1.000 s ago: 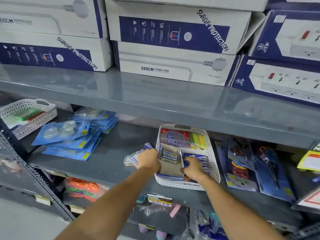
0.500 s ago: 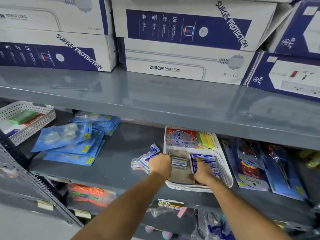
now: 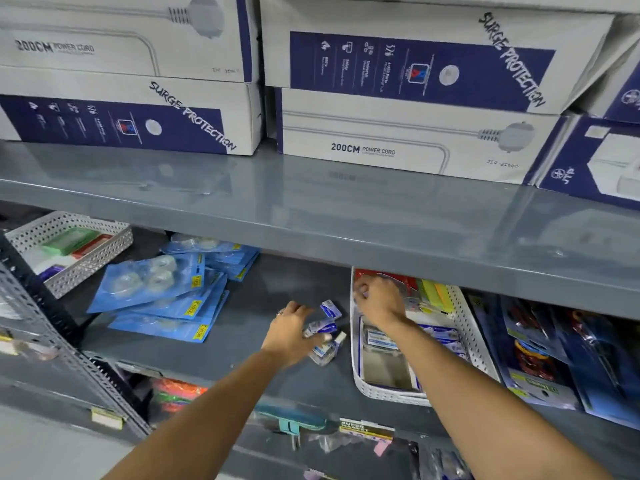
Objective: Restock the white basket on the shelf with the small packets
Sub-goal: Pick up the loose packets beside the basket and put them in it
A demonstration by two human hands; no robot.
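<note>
On the lower grey shelf (image 3: 277, 292), under the tier of boxed power strips (image 3: 398, 133): one white basket (image 3: 471, 337), perforated plastic, standing at the shelf's front edge with its near rim just over the lip. Contents: flat blue-and-white packets lying along the right wall, a tan cardboard insert toward the front, red and yellow-green packs at the back. Small packets (image 3: 325, 336), a loose clutch of several, lie on the shelf just left of the basket, apart from its wall. Left hand (image 3: 294, 337) rests over this clutch, fingers curled down and closing on the pile; exactly which packets they pinch cannot be told. Right hand (image 3: 379, 301) is inside the basket at its rear, fingers bunched around something at the back wall, the item hidden by the knuckles. Handling, by judgement: packets are light, thin and glossy, likely to slide over one another and fan out; best taken across the flat faces as a squared stack, thumb on one side and fingers opposite, not by a single corner. Neighbouring stock: blue blister cards (image 3: 162, 296) to the left, a second basket (image 3: 74, 247) beyond.
</note>
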